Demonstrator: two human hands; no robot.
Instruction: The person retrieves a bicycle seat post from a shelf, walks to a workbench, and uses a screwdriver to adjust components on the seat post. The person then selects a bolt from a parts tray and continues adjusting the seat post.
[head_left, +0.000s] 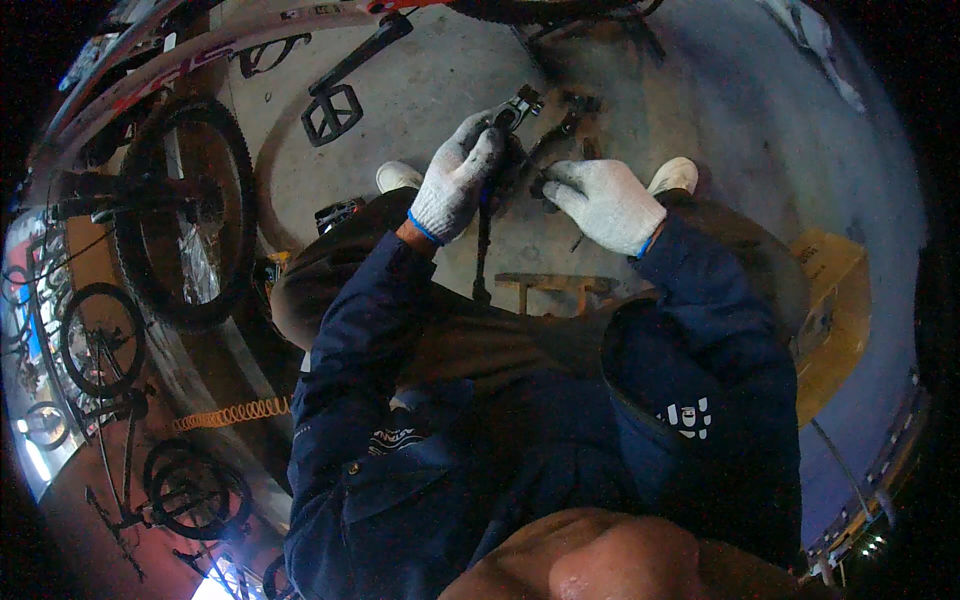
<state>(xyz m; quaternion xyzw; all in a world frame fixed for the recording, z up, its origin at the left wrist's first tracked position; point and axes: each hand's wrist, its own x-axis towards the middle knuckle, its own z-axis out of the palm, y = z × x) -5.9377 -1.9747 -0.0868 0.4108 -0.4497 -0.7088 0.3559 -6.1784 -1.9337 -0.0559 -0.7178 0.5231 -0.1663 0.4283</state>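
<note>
My left hand, in a white knit glove with a blue cuff, is wrapped round a long black bicycle seatpost. The post's clamp head sticks out past my fingers at the far end, and its thin tube hangs down toward my lap. Just to the right, my right hand, gloved alike, is closed with thumb and fingertips pinched together. Its fingertips look dark, and whatever they hold is too small to make out. Beyond it, a dark part with a long shaft shows against the concrete floor, its kind unclear.
A bicycle frame crosses the upper left, with a crank and pedal and a wheel. A small wooden stand is between my knees. A cardboard box stands at right, an orange coiled hose at left.
</note>
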